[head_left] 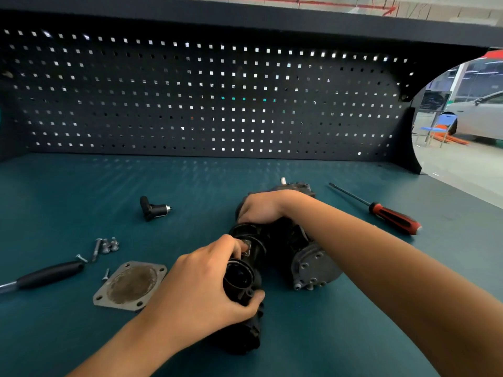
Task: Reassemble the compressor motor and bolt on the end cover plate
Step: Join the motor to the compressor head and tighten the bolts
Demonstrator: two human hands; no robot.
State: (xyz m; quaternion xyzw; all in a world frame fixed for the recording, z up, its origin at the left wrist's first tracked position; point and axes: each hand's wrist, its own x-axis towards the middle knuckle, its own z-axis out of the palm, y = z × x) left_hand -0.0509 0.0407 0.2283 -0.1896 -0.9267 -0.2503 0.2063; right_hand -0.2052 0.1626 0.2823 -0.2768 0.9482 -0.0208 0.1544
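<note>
Gripping the black motor cylinder (242, 278), left hand (206, 289) curls fingers and thumb round it. Right hand (261, 209) clasps the compressor body (284, 239) mid-bench (190, 183). End cover plate (130, 285) lies flat just left, bolts (107, 246) beyond it, red screwdriver (393, 217) far right.

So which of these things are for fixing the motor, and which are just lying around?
For the job: compressor motor, end cover plate, bolts.
Lying about for now: red screwdriver, black-handled tool, black elbow part.
</note>
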